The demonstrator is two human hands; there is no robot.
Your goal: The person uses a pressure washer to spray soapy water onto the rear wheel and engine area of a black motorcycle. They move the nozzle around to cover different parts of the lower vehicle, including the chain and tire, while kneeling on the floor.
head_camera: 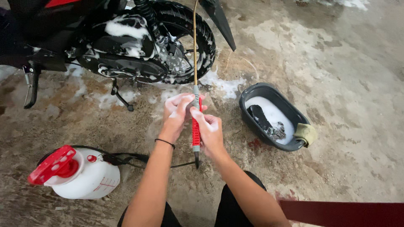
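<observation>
On a wet concrete floor [353,84], seen from our head camera, we hold a spray wand [196,126] upright between both soapy hands. Our left hand [176,111], a black band at its wrist, closes its fingers round the grey upper part of the wand; our right hand [209,130] grips the red handle just below, thumb pressed to it. The wand's thin brass tube [195,42] runs straight up past the rear wheel [189,38] of a foam-covered motorbike [122,42] and is cut off by the top edge, so we cannot see its nozzle.

At lower left a white tank with a red pump handle [75,172] stands near our left forearm, and its black hose [139,162] leads to the wand's lower end. To the right, well apart from our hands, sits a dark tub [252,94] of suds with a black brush lying in it and a yellowish sponge [306,133] on its rim.

Open floor stretches to the right and upper right of the tub. The motorbike's front is cut off at the left and top edges, and foam hides much of its engine casing. A dark red strip [345,212] at lower right is too cropped for us to identify. Our knees in black fill the bottom edge.
</observation>
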